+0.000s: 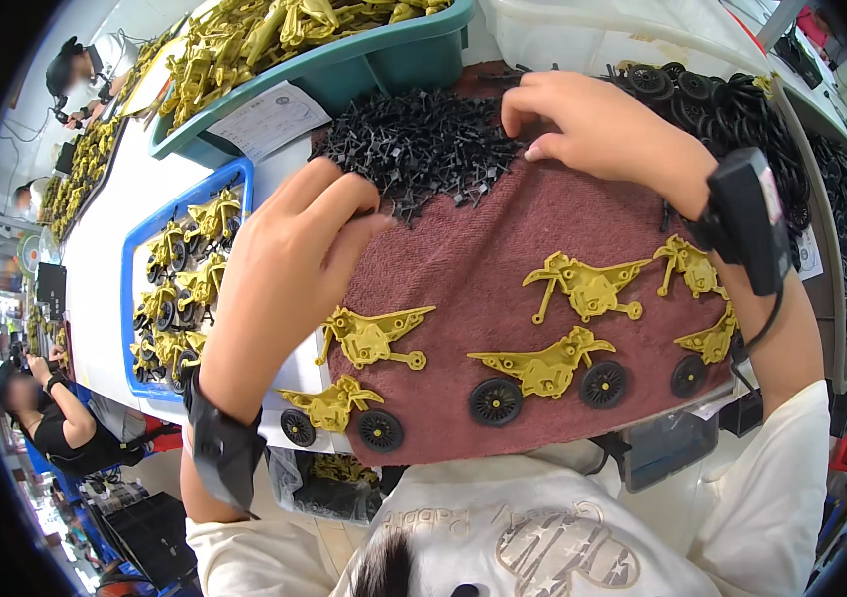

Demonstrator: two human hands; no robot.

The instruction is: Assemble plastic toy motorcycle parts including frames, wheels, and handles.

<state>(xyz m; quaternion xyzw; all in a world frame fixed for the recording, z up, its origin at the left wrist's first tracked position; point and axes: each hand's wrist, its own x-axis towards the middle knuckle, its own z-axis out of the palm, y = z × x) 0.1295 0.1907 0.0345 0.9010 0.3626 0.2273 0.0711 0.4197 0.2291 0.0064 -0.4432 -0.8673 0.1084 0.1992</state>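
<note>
On a dark red towel [463,269], a heap of small black plastic parts [423,139] lies between my hands. My left hand [309,224] is at the heap's left edge, fingers curled in toward the thumb; anything they pinch is hidden. At the heap's right edge, my right hand [588,129] has thumb and fingertips drawn close together, and what lies between them is too small to make out. Nearer me are yellow toy motorcycle bodies without wheels, one in the middle [585,287] and one by my left wrist [372,338]. In front sit wheeled toy motorcycles, one central [543,368].
A blue tray [132,289] of wheeled toy motorcycles stands left. Behind the heap is a green bin [384,75] of yellow parts, with a paper slip [269,121] against it. Black wheels [697,99] are piled right, beside a grey bin [822,199]. Other people work far left.
</note>
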